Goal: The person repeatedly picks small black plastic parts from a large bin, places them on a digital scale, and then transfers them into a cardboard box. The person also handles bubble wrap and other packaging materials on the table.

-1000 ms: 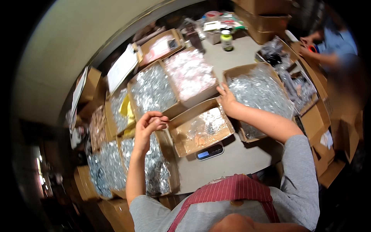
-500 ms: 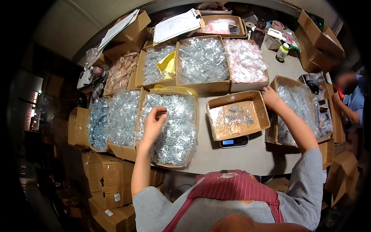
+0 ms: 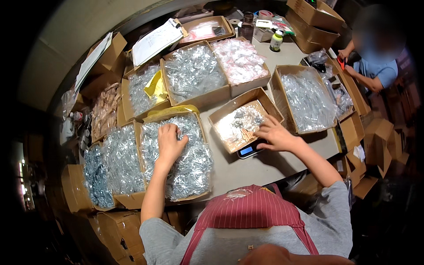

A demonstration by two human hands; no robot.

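My left hand rests on clear packets of silvery metal parts that fill a cardboard box. Its thumb stands apart from the bent fingers, and nothing shows in its grip. Over the near right edge of a smaller open carton, my right hand is open with its fingers spread. Inside that carton lie clear packets of small metal pieces and some copper-coloured pins. The carton sits on a digital scale, whose lit display shows at the near side.
Boxes of bagged parts and white packets line the back. Another box of clear packets stands right. A clipboard, yellow sheet and green bottle lie farther off. At far right, a person holds red-handled scissors.
My right hand has come from beyond the small carton's far right corner to its near right edge. My left hand has lowered onto the packets. The view has turned, and more packets show in the carton.
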